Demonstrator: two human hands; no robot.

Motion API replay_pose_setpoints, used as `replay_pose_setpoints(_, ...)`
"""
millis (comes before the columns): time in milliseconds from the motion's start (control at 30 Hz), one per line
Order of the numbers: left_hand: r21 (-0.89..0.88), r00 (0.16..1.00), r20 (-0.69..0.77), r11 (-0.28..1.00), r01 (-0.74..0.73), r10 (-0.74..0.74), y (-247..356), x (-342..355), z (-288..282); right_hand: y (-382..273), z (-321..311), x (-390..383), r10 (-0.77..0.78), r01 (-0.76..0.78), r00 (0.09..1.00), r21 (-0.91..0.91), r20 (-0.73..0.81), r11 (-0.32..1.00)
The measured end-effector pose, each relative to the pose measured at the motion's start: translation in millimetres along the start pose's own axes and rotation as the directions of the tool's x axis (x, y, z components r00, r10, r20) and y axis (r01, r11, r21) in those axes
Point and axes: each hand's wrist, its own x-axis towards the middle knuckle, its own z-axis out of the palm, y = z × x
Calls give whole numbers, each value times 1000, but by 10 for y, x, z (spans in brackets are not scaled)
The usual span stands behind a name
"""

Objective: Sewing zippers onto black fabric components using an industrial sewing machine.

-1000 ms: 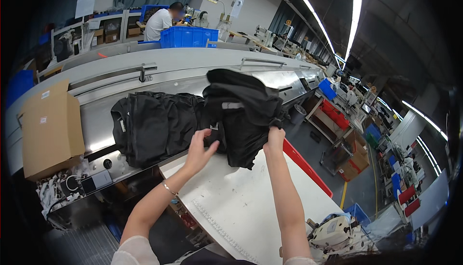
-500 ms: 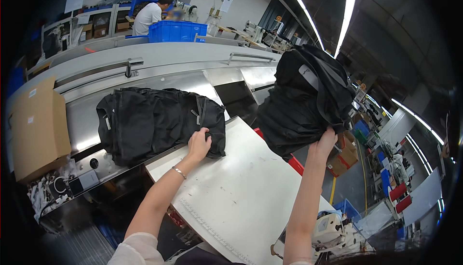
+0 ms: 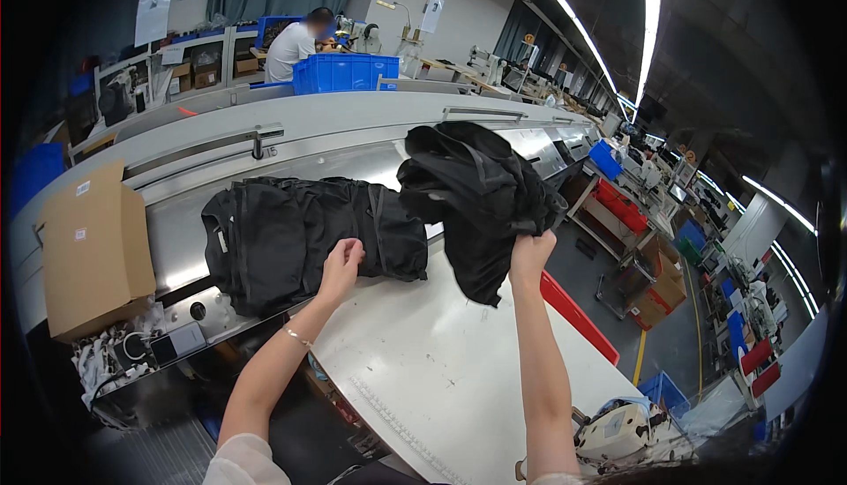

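Observation:
My right hand [image 3: 532, 258] grips the lower edge of a black fabric backpack [image 3: 494, 185], holding it up above the white table [image 3: 415, 344]. The bag hangs limp and crumpled, its far end folded over. At the left, more black fabric bags [image 3: 296, 238] lie flat in a pile across the metal worktop and the table's edge. My left hand [image 3: 342, 266] is just in front of the pile's near side, its fingers curled in. Whatever those fingers may hold is hidden from view.
A cardboard box [image 3: 97, 256] stands at the far left, beside white scraps and cables [image 3: 115, 361]. A white sewing machine [image 3: 613, 432] is at the lower right, and a red tray [image 3: 578, 317] lies beyond the table's right edge. Behind the line a person [image 3: 296, 48] sits near a blue crate [image 3: 346, 73].
The backpack in my right hand has swung left and down, over the table and toward the pile. My left hand has drawn slightly left, away from the end of the pile.

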Motion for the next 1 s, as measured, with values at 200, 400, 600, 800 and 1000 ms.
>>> replay_pose_setpoints(200,-693,694,713,48,719,-101,352,-599,-418,-452,-377,-839,54,-184,895,256,442,949)
replay_pose_setpoints(400,-768,753,627,-2,640,200,581,-905,-604,66,-671,-1079,-476,952,236,-102,847,289)
replay_pose_setpoints(600,-890,898,440,141,433,17,606,-937,-724,340,-196,-691,-572,953,298,-277,764,126)
replay_pose_setpoints(800,-730,957,231,619,289,-175,440,-718,-733,841,-85,-552,-49,952,246,-232,968,202)
replay_pose_setpoints(1000,-587,932,101,735,339,-349,175,-1100,-707,53,363,-1229,-77,254,820,-240,567,937)
